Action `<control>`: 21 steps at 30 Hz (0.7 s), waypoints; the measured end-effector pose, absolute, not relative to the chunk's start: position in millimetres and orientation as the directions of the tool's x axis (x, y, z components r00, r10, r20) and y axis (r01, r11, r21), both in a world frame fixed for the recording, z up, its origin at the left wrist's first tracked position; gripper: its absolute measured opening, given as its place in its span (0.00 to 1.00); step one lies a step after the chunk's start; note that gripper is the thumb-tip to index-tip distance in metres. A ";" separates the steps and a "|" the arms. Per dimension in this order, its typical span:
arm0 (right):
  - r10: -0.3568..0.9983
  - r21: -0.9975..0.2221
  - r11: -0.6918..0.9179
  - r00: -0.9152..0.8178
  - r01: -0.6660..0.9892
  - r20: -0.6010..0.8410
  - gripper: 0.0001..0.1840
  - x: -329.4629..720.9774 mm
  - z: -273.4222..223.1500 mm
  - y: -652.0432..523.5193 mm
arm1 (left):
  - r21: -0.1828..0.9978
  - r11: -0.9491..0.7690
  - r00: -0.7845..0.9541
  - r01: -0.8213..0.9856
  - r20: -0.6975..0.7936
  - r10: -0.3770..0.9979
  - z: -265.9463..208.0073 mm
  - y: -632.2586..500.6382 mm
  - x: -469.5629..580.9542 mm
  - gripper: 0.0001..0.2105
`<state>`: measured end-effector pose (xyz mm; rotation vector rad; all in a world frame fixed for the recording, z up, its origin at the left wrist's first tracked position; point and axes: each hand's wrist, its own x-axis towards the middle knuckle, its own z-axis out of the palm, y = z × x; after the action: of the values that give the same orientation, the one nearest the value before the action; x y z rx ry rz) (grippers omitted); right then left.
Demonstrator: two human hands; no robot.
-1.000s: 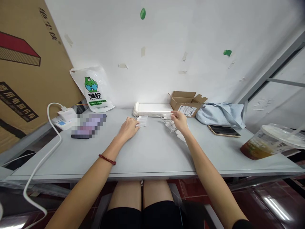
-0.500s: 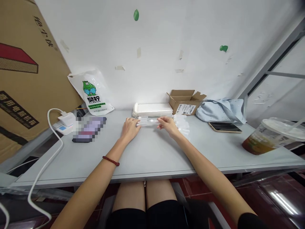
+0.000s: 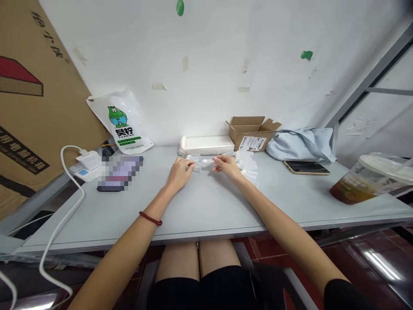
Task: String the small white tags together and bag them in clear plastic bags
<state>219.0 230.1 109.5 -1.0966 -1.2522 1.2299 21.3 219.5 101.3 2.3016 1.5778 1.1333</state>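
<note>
My left hand [image 3: 180, 174] rests at the middle of the grey desk, its fingers pinched together at a small clear plastic piece [image 3: 196, 168]; what exactly lies between the fingertips is too small to make out. My right hand [image 3: 227, 167] is closed in a pinch on the right end of a thin clear stick with a white middle [image 3: 206, 162]. This stick lies level between my two hands. Beside and behind my right hand spreads a pile of clear and whitish plastic pieces [image 3: 248, 163], partly hidden by the hand.
A stack of white packets [image 3: 206, 144] and an open cardboard box [image 3: 250, 131] stand against the wall. On the left are a phone [image 3: 124, 172], charger [image 3: 87, 165] and white plastic bag [image 3: 124, 129]. Rightward are a blue cloth bag [image 3: 298, 146], another phone [image 3: 306, 167] and a drink cup [image 3: 358, 183].
My left hand's fingertips have shifted a little to the right, closer to the white-middled stick. My right hand stays nearly in place. The view has tilted slightly.
</note>
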 end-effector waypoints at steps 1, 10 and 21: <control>0.996 -0.997 0.063 -0.062 -0.051 0.066 0.10 219.4 109.4 230.4 | 0.499 -0.445 0.167 0.743 0.506 0.846 101.6 219.4 21.1 0.10; 0.994 -0.995 0.080 -0.068 -0.055 0.083 0.11 218.9 114.1 226.3 | 0.572 -0.419 0.155 0.705 0.453 0.878 107.9 215.4 24.7 0.06; 0.989 -0.995 0.098 -0.108 0.001 0.098 0.14 218.5 114.2 225.0 | 0.552 -0.467 0.173 0.691 0.500 0.848 104.6 217.2 24.5 0.09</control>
<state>218.5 225.0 114.2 -1.0873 -1.3378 1.2112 24.5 217.2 104.6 2.2459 1.4984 1.1701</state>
